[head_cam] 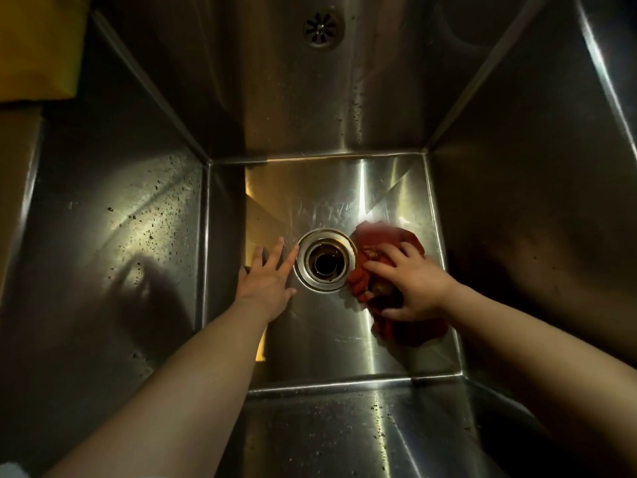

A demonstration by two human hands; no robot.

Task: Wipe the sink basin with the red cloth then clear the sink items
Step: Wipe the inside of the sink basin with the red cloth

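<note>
Both forearms come in from the bottom of the view, left forearm (193,374) from 7 o'clock and right forearm (537,357) from 4 o'clock, reaching down into a deep stainless sink basin (103,236). Walls are dotted with specks or droplets, mostly on the left and back ones.

Up at 10 o'clock, outside the rim, there's a yellow thing (34,46). Can't tell what it is.

Now the red cloth (386,236): it's bunched up on the basin floor right at 3 to 4 o'clock of the drain, its edge touching the drain rim. The right hand (413,284) sits on top of it, fingers bent down into the fabric and thumb hooked in from the near side, so it's gripping the cloth. Something brownish peeks out between thumb and fingers, no idea what.

The left hand (265,281) is at 9 o'clock of the drain, clear of the cloth, fingers straight and spread, flat on the steel, with one fingertip touching the drain rim.

The drain (325,263) is round and open, in the middle of the floor.

A small round grille (323,27) sits high on the back wall at 12 o'clock.
</note>
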